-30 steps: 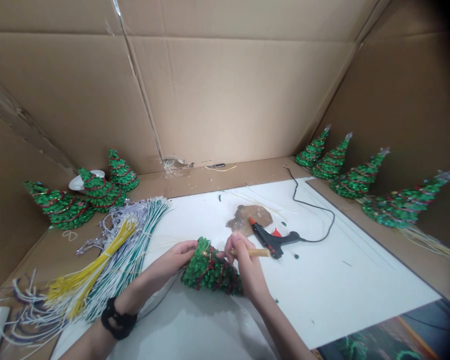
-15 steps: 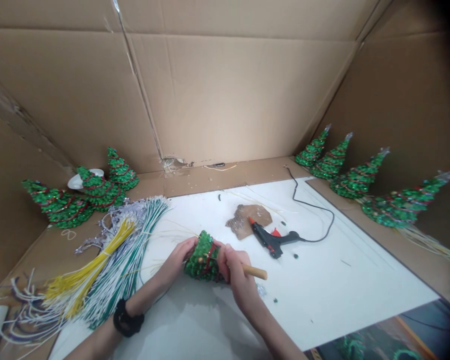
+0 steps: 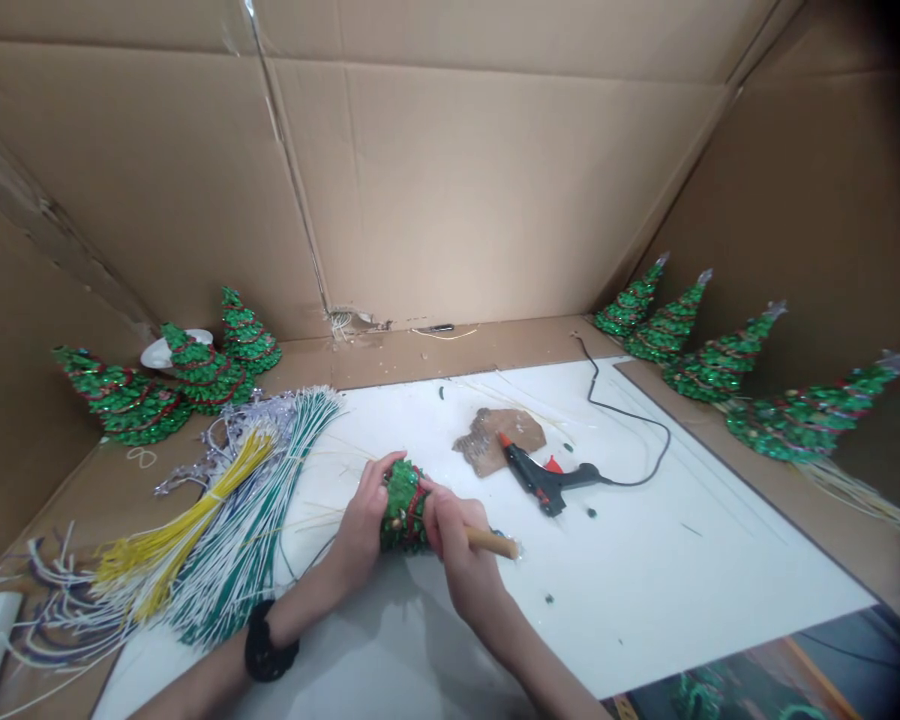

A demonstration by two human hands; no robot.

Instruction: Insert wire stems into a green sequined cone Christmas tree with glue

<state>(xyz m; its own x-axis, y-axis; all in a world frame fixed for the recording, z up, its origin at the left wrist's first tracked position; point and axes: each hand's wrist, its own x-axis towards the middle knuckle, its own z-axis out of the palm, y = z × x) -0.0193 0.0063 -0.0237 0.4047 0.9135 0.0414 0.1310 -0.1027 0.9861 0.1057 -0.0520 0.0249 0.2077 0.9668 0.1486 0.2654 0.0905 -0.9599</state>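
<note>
A small green tinsel tree (image 3: pixel 403 505) with red trim lies on the white sheet (image 3: pixel 645 560), held between both hands. My left hand (image 3: pixel 363 520) wraps its fingers round the tree's left side. My right hand (image 3: pixel 454 545) is closed round a wooden stick (image 3: pixel 495 543) that points right, and it presses against the tree's right side. A dark band sits on my left wrist (image 3: pixel 270 650).
A black glue gun (image 3: pixel 544 478) with its cord lies right of the hands, beside a brown scrap (image 3: pixel 499 436). Bundles of yellow, green and white wires (image 3: pixel 217 520) lie left. Finished trees stand at the left (image 3: pixel 187 375) and right (image 3: pixel 720 360). Cardboard walls (image 3: pixel 450 180) enclose the space.
The tree has been turned and drawn closer between the hands, now showing less of its length. My right hand has lowered with the stick, and my left hand has closed further round the tree.
</note>
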